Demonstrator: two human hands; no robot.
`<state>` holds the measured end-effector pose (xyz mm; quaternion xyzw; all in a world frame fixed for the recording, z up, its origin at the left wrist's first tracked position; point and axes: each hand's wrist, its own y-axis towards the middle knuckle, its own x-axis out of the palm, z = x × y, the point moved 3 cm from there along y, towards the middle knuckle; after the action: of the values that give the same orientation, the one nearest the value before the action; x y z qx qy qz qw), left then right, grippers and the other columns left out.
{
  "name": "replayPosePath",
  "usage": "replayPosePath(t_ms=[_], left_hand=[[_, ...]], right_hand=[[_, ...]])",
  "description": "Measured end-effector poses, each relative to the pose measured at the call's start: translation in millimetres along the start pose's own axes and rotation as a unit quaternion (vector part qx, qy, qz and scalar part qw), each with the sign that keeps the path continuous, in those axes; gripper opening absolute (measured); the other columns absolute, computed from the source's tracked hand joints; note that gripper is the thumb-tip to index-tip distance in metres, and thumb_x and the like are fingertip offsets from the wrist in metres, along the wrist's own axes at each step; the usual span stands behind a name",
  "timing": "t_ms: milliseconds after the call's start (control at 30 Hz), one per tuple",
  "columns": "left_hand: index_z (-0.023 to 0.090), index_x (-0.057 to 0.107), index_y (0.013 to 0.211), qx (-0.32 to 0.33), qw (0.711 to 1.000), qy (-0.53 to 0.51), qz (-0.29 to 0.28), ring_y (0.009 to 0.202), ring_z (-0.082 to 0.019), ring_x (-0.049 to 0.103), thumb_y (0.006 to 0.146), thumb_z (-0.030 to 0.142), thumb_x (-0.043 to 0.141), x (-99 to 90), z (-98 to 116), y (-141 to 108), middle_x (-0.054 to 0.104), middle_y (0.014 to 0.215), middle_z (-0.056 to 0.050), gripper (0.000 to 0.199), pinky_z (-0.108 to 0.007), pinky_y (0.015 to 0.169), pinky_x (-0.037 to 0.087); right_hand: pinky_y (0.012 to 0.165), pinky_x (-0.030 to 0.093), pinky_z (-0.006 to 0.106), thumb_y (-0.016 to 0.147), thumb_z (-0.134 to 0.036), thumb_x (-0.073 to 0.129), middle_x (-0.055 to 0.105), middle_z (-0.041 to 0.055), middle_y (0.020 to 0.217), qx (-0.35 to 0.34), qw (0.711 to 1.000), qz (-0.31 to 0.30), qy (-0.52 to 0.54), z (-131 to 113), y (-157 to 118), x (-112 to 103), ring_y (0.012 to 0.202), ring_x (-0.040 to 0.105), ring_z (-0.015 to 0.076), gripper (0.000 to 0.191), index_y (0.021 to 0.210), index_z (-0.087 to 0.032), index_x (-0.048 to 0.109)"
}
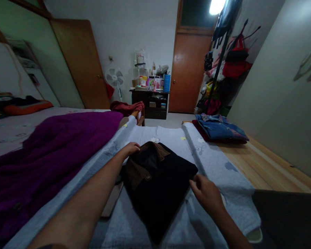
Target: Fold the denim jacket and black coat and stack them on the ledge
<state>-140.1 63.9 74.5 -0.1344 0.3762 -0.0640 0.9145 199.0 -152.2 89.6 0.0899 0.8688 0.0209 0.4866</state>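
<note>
A black jacket [168,183] with a brown collar and a round metal snap lies folded in front of me, turned at a slant, its collar at the upper left. My left hand [131,148] is closed at the outer edge of the collar, its fingertips partly hidden against the cloth. At the right corner of the fold, my right hand [206,192] pinches the jacket's edge between thumb and fingers. Beneath the jacket spreads a pale blue patterned sheet [126,228]. Partly covered by my left forearm, a flat light-brown object [112,200] lies beside the jacket.
Folded denim clothing [217,126] rests on a dark red cloth at the right, by a wooden board [238,155]. A purple blanket [67,145] covers the bed at left. Further back stand a fan [114,77], a dark cabinet [147,103] and hanging bags [235,65].
</note>
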Motion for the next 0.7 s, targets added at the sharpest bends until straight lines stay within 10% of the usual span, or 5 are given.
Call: replayPosePath(t_ms=[233, 400, 700], left_hand=[[0.016, 0.069, 0.071, 0.025, 0.989, 0.139, 0.04, 0.079, -0.02, 0.065, 0.064, 0.022, 0.067, -8.6, -5.5, -3.6, 0.071, 0.076, -0.004, 0.009, -0.022, 0.064, 0.045], [0.02, 0.072, 0.084, 0.035, 0.975, 0.202, 0.083, 0.091, -0.021, 0.064, 0.066, 0.023, 0.067, -8.2, -0.9, -7.7, 0.072, 0.095, -0.007, 0.019, -0.023, 0.07, 0.044], [0.015, 0.068, 0.1, 0.004, 0.955, 0.236, 0.181, 0.103, -0.031, 0.06, 0.081, 0.025, 0.053, -3.3, 13.2, -37.0, 0.066, 0.107, -0.018, 0.026, -0.036, 0.082, 0.045]], right_hand=[[0.113, 0.018, 0.047, 0.085, -0.051, 0.052, 0.036, 0.0081, 0.15, -0.214, 0.973, -0.065, -0.062, -78.9, 21.7, 41.1, 0.14, 0.024, 0.03, 0.06, 0.138, -0.024, 0.045], [0.113, 0.005, 0.055, 0.089, -0.061, 0.037, 0.028, 0.0059, 0.154, -0.179, 0.969, -0.12, -0.118, -66.0, 22.1, 81.4, 0.143, 0.015, 0.0306, 0.065, 0.145, -0.028, 0.035], [0.113, 0.004, 0.055, 0.09, -0.063, 0.032, 0.026, 0.0045, 0.155, -0.175, 0.968, -0.121, -0.132, -60.3, 20.0, 85.6, 0.143, 0.013, 0.0297, 0.067, 0.146, -0.027, 0.033]])
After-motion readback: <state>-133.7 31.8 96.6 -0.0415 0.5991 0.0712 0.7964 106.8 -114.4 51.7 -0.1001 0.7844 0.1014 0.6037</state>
